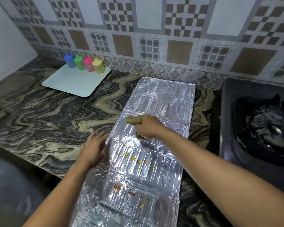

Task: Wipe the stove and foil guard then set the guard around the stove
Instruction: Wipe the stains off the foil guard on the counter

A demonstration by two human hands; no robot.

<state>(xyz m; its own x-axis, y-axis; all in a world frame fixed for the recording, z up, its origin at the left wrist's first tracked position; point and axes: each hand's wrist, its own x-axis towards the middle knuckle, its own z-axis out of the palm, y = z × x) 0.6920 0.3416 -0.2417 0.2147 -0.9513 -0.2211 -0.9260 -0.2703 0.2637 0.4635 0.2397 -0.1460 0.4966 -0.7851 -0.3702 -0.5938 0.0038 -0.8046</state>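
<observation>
The silver foil guard [161,102] lies flat and unfolded on the marbled counter, running from the back wall toward me. Orange and yellow stains dot its nearer panels. My right hand [147,126] grips a tan cloth [134,120] and presses it onto the guard's middle panel. My left hand [93,148], fingers straight and blurred, rests at the guard's left edge. The black gas stove [259,125] stands to the right of the guard.
A pale blue tray [75,82] sits at the back left, carrying several small coloured bottles [84,63]. Patterned tiles cover the wall behind. The counter's front edge [39,163] runs along the lower left.
</observation>
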